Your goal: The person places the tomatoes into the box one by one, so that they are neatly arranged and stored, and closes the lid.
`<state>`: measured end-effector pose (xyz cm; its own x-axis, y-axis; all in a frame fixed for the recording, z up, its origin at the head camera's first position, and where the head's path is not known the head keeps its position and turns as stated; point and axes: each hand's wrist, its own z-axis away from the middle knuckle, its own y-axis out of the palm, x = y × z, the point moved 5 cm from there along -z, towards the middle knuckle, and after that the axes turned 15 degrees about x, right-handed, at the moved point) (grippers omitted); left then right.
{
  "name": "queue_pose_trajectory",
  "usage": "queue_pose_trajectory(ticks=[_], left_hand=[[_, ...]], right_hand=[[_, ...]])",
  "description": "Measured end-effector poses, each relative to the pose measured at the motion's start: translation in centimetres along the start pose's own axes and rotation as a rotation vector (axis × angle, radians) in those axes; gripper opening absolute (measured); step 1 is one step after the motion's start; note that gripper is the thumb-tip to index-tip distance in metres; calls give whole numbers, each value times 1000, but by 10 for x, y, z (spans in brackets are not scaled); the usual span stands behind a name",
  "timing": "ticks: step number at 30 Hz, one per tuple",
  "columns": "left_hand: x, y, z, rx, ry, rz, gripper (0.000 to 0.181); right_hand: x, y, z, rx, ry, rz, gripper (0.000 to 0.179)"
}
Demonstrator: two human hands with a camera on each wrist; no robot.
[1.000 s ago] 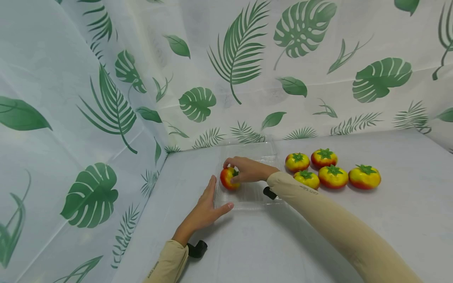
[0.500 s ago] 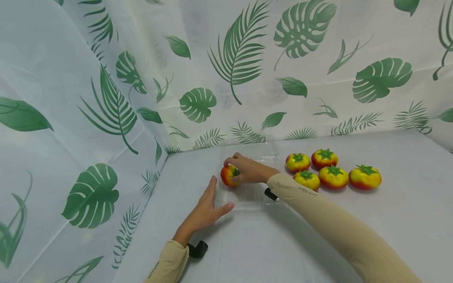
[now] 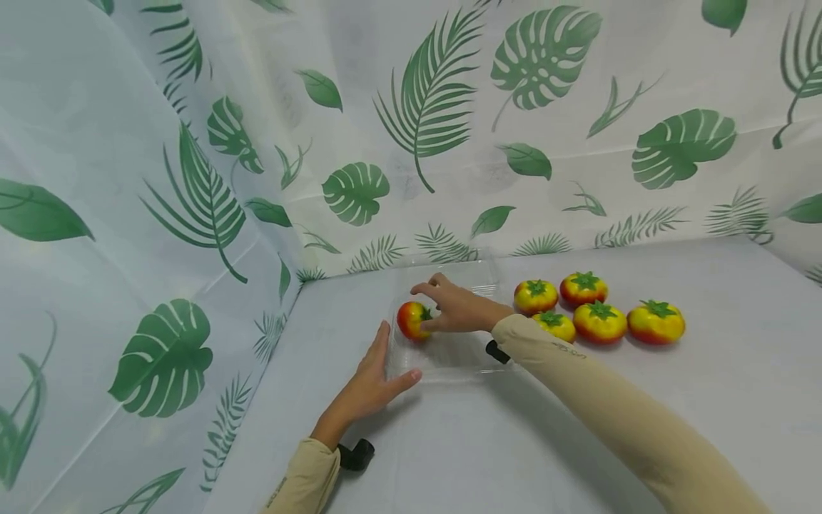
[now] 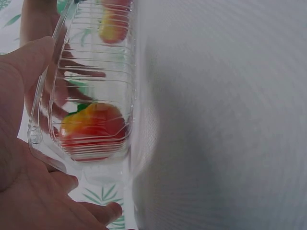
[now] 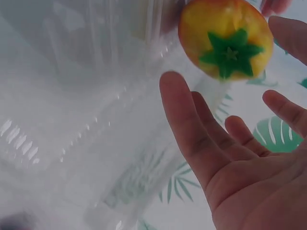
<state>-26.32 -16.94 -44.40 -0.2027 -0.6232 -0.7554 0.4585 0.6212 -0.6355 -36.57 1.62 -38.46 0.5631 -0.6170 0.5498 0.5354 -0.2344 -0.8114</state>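
Note:
A red-and-yellow tomato [image 3: 408, 323] with a green star-shaped top lies on its side at the left end of the clear plastic container [image 3: 443, 373]. My right hand [image 3: 459, 307] hovers over the container beside it. In the right wrist view, its spread fingers stand apart from the tomato [image 5: 216, 28]. My left hand [image 3: 369, 382] rests against the container's near left corner, fingers along the left side and thumb at the front. The left wrist view shows that thumb [image 4: 36, 55] at the rim, with the tomato [image 4: 93, 132] behind the ribbed wall.
The container's clear lid [image 3: 459, 273] lies folded back toward the leaf-print curtain [image 3: 449, 207]. Several more tomatoes [image 3: 599, 323] stand on the white tabletop to the right, one partly behind my right sleeve [image 3: 578, 364].
My right hand's fingers have loosened from the tomato, lifting and drawing slightly right. The tomato stays in the container. My left hand holds its place.

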Motion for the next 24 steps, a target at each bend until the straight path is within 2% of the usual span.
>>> queue_pose_trajectory(ticks=[5, 15, 24], left_hand=[[3, 1, -2, -1, -15, -11, 114], [0, 3, -4, -8, -10, -19, 113], [-1, 3, 1, -21, 5, -12, 114]], right_hand=[[-2, -10, 18, -29, -17, -45, 64], [-14, -36, 67, -130, 14, -101, 66], [-27, -45, 100, -188, 11, -131, 70]])
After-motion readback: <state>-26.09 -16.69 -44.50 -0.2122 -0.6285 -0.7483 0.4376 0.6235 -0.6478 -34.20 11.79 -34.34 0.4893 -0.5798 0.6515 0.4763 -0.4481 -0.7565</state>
